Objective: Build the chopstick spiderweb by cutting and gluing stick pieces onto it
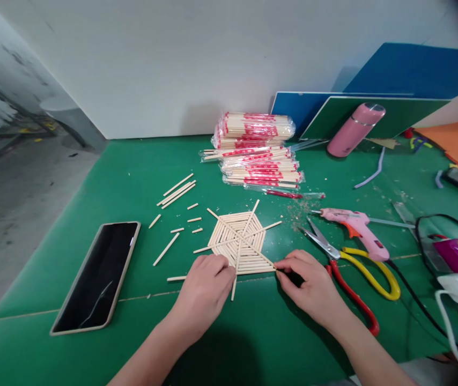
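A hexagonal web of glued wooden sticks (239, 238) lies on the green table (104, 177). My left hand (205, 287) rests on its near left edge, fingers curled and pressed onto the sticks. My right hand (309, 281) pinches the near right corner of the web, where a long stick ends. Loose cut sticks (176, 192) lie scattered to the left of the web.
A phone (98, 276) lies face up at the left. Wrapped chopstick bundles (255, 147) are stacked behind the web. Scissors (349, 265), a pink glue gun (353, 225), a pink bottle (355, 128) and coloured boards (377, 115) are at the right.
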### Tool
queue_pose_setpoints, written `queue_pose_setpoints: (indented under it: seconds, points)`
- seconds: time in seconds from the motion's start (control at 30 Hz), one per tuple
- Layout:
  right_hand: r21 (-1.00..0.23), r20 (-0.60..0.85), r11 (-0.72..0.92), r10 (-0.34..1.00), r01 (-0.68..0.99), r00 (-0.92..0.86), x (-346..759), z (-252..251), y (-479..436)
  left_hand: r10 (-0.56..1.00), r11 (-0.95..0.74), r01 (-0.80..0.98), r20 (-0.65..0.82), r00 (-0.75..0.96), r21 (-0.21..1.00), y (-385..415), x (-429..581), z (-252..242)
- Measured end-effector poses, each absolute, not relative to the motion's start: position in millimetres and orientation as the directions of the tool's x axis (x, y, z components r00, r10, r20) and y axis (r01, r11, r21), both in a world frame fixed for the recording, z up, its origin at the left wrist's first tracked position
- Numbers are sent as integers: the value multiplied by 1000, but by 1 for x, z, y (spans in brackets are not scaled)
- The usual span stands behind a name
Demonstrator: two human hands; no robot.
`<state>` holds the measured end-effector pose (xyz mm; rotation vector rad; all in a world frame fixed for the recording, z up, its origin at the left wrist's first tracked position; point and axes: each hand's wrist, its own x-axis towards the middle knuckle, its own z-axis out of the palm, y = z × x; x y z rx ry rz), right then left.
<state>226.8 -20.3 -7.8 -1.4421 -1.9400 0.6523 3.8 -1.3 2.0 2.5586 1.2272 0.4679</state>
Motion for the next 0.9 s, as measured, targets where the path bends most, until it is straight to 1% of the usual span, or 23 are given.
queue_pose_setpoints:
  seconds: [0.3, 0.4, 0.5, 0.63, 0.8, 0.9]
  points:
    - [-705, 181, 272, 962, 655, -204, 226, -7, -20, 765, -640, 698, 171, 621, 321, 2, 6, 2]
    - [-714, 172, 265, 964, 648, -204, 227, -8, -20, 769, -633, 706, 151, 622, 318, 2, 7, 2]
    - [-722, 161, 256, 966, 643, -204, 228, -9, -20, 770, -633, 704, 161, 618, 323, 2, 6, 1]
    - [-727, 141, 243, 968, 642, -206, 228, -9, -20, 764, -638, 691, 164, 624, 340, 1, 4, -2]
    - [-740, 113, 223, 971, 635, -209, 229, -8, -18, 798, -586, 692, 151, 584, 422, -1, 2, -7]
    - [-744, 95, 210, 973, 635, -211, 229, -7, -17, 804, -580, 689, 171, 569, 435, -3, 2, -9]
